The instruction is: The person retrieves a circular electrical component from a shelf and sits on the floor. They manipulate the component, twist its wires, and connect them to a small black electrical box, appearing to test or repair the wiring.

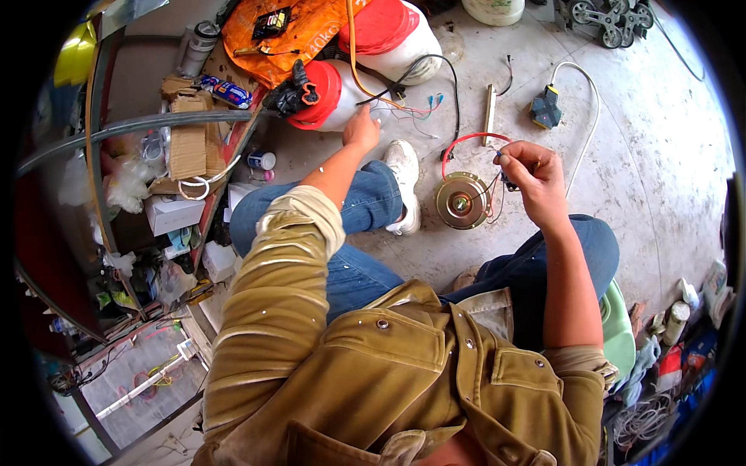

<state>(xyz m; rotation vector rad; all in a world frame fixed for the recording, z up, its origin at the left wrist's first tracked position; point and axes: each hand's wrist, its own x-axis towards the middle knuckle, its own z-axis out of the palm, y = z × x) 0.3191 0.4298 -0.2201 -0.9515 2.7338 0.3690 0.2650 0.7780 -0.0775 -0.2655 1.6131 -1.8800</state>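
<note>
My left hand reaches forward beside a white bucket with a red lid. Its forefinger is stretched out close to a black cable, and nothing shows in its grasp. Thin coloured wires with blue connectors spread out just right of it. My right hand is closed in a pinch on a thin wire with a small blue end. Below and left of that hand, a round metal motor lies on the floor, with a red cable arching over it.
A second white bucket with a red lid and an orange sack are at the back left. A black-and-yellow device with a white cable lies right of a metal strip. Cluttered shelving borders the left side.
</note>
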